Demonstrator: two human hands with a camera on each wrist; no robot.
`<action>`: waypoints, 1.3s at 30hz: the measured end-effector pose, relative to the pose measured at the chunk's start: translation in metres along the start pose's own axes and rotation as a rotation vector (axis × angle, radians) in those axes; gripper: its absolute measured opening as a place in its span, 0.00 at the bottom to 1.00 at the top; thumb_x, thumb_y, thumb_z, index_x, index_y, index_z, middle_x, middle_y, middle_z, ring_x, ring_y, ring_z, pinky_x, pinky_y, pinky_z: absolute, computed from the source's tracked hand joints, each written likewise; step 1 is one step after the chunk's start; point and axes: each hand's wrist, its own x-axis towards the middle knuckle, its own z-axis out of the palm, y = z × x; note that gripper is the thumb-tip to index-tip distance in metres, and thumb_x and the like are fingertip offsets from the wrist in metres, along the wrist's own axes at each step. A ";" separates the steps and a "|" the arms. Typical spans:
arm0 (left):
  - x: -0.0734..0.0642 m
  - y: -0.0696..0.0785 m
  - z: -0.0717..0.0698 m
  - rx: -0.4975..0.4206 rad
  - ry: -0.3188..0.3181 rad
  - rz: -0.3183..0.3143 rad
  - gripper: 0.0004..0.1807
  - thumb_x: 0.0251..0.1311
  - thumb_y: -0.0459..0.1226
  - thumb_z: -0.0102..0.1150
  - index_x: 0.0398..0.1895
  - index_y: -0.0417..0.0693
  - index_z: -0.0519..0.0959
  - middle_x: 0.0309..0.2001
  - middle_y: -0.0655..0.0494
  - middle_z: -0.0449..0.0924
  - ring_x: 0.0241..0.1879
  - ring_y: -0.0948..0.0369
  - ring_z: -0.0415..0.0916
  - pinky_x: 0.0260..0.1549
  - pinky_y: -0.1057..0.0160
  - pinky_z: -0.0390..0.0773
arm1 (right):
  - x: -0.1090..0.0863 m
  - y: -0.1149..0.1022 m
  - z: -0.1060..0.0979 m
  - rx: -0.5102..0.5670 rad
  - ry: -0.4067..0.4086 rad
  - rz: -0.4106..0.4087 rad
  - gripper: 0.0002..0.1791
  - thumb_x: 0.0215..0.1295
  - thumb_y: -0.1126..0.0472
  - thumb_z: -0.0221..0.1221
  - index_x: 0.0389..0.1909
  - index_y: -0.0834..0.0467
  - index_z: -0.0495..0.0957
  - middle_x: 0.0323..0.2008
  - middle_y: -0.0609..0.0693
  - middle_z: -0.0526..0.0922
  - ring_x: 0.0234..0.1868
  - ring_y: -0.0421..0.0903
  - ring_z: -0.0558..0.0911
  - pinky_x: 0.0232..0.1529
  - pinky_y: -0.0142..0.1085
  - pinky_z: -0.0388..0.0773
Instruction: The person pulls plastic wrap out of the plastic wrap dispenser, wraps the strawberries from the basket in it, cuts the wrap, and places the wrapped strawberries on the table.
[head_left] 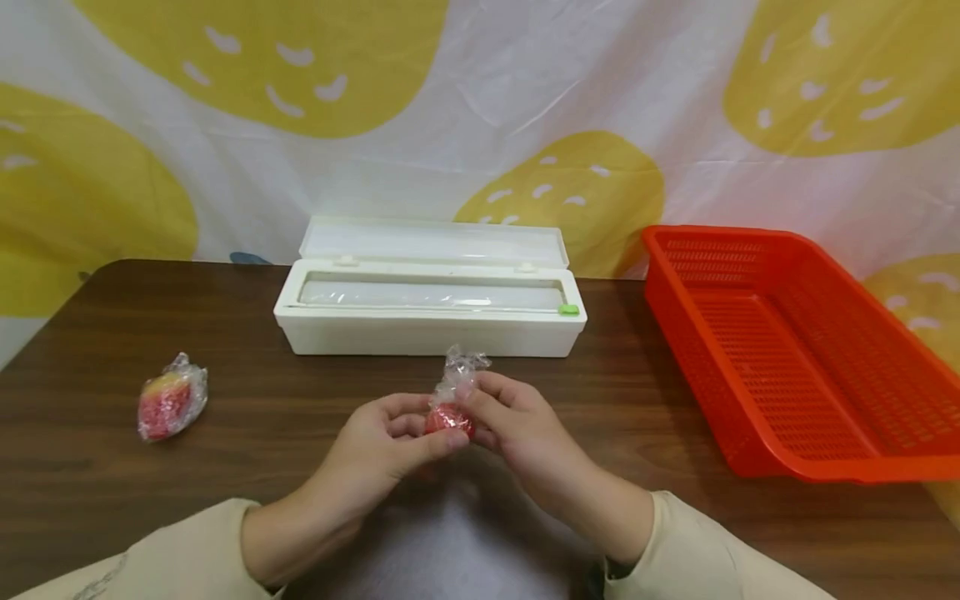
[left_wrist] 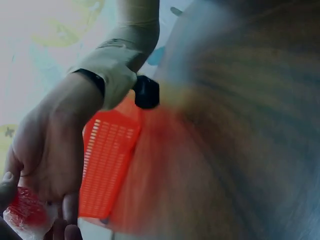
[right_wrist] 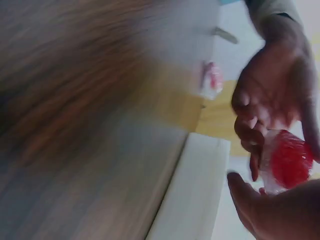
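Observation:
In the head view both hands hold a small red piece wrapped in clear plastic film point(head_left: 450, 420) just above the table's near middle. My left hand point(head_left: 386, 442) grips its lower part between thumb and fingers. The right hand point(head_left: 517, 421) pinches the film at its upper right side, where the gathered film stands up in a twisted tuft. The red wrapped piece point(right_wrist: 289, 161) also shows between the two hands in the right wrist view. Its exact kind is hidden by the shiny wrap.
Behind the hands stands a white cling film dispenser point(head_left: 435, 340), lid raised, with a green slider point(head_left: 568, 309) at its right end. On the left lies another film-wrapped piece, red and yellow point(head_left: 167, 406). A red plastic basket point(head_left: 693, 333) stands on the right.

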 end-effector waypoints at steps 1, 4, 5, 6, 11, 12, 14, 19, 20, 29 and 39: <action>0.000 0.000 0.000 0.006 -0.010 -0.011 0.29 0.50 0.40 0.70 0.53 0.34 0.73 0.30 0.59 0.84 0.26 0.68 0.76 0.24 0.67 0.77 | 0.000 0.002 0.000 -0.023 0.009 -0.024 0.22 0.72 0.60 0.46 0.58 0.73 0.68 0.46 0.56 0.82 0.45 0.36 0.81 0.52 0.31 0.76; 0.000 -0.002 0.000 0.019 -0.025 -0.040 0.22 0.51 0.44 0.70 0.44 0.38 0.77 0.29 0.61 0.85 0.23 0.67 0.75 0.22 0.67 0.74 | -0.002 0.007 0.001 -0.151 0.020 -0.136 0.21 0.73 0.61 0.46 0.60 0.69 0.69 0.56 0.65 0.77 0.53 0.41 0.79 0.57 0.33 0.74; 0.001 -0.002 0.000 0.017 -0.023 -0.041 0.21 0.51 0.45 0.69 0.41 0.39 0.77 0.29 0.61 0.86 0.23 0.67 0.75 0.21 0.66 0.74 | -0.003 0.008 0.001 -0.218 0.016 -0.190 0.21 0.73 0.61 0.46 0.61 0.68 0.69 0.57 0.65 0.76 0.53 0.43 0.78 0.56 0.33 0.74; 0.001 -0.002 0.000 0.016 -0.015 -0.047 0.20 0.51 0.45 0.69 0.40 0.40 0.77 0.28 0.61 0.86 0.23 0.66 0.75 0.21 0.66 0.73 | -0.005 0.009 0.000 -0.294 0.009 -0.254 0.21 0.73 0.61 0.46 0.62 0.66 0.69 0.57 0.63 0.77 0.54 0.44 0.78 0.56 0.33 0.75; 0.000 0.003 -0.002 -0.011 0.007 -0.035 0.22 0.51 0.46 0.69 0.40 0.38 0.77 0.28 0.62 0.84 0.26 0.67 0.76 0.25 0.67 0.75 | -0.013 0.011 -0.002 -0.741 0.008 -0.594 0.25 0.73 0.53 0.46 0.66 0.59 0.66 0.62 0.54 0.75 0.58 0.44 0.77 0.59 0.37 0.74; 0.000 0.004 -0.003 -0.020 0.002 -0.040 0.22 0.52 0.46 0.69 0.41 0.38 0.77 0.27 0.62 0.84 0.26 0.68 0.76 0.26 0.67 0.76 | -0.014 0.011 -0.003 -0.814 0.009 -0.629 0.27 0.72 0.51 0.48 0.67 0.59 0.65 0.64 0.53 0.73 0.62 0.44 0.74 0.63 0.39 0.71; -0.001 0.004 -0.004 -0.034 -0.018 -0.033 0.21 0.53 0.45 0.68 0.41 0.37 0.77 0.28 0.62 0.84 0.27 0.69 0.78 0.27 0.68 0.77 | -0.015 0.011 -0.003 -0.952 0.001 -0.667 0.32 0.67 0.46 0.53 0.67 0.59 0.65 0.67 0.52 0.69 0.68 0.46 0.69 0.66 0.42 0.67; -0.002 -0.002 -0.009 -0.015 -0.071 -0.032 0.22 0.54 0.49 0.66 0.38 0.38 0.77 0.25 0.63 0.83 0.25 0.68 0.78 0.26 0.68 0.77 | -0.014 0.013 -0.004 -1.242 -0.001 -0.764 0.37 0.52 0.48 0.68 0.61 0.61 0.71 0.67 0.55 0.68 0.71 0.51 0.65 0.67 0.43 0.66; -0.002 -0.003 -0.010 -0.004 -0.081 -0.037 0.22 0.54 0.50 0.66 0.37 0.39 0.77 0.24 0.64 0.82 0.23 0.67 0.77 0.26 0.67 0.76 | -0.013 0.014 -0.004 -1.277 0.006 -0.787 0.36 0.51 0.47 0.69 0.59 0.60 0.72 0.67 0.56 0.68 0.70 0.51 0.66 0.66 0.43 0.67; -0.002 -0.011 -0.012 0.078 -0.177 -0.031 0.21 0.57 0.54 0.61 0.34 0.45 0.74 0.25 0.65 0.79 0.26 0.66 0.76 0.25 0.64 0.75 | -0.014 0.016 -0.009 -1.303 0.026 -0.838 0.26 0.48 0.44 0.70 0.46 0.52 0.80 0.63 0.56 0.73 0.67 0.53 0.70 0.64 0.44 0.69; 0.003 0.000 -0.028 0.259 -0.258 0.100 0.33 0.55 0.52 0.64 0.53 0.34 0.71 0.44 0.45 0.82 0.34 0.63 0.79 0.28 0.61 0.79 | -0.015 0.015 -0.007 -1.349 0.075 -0.806 0.28 0.48 0.43 0.70 0.51 0.49 0.79 0.63 0.54 0.74 0.68 0.52 0.68 0.66 0.44 0.68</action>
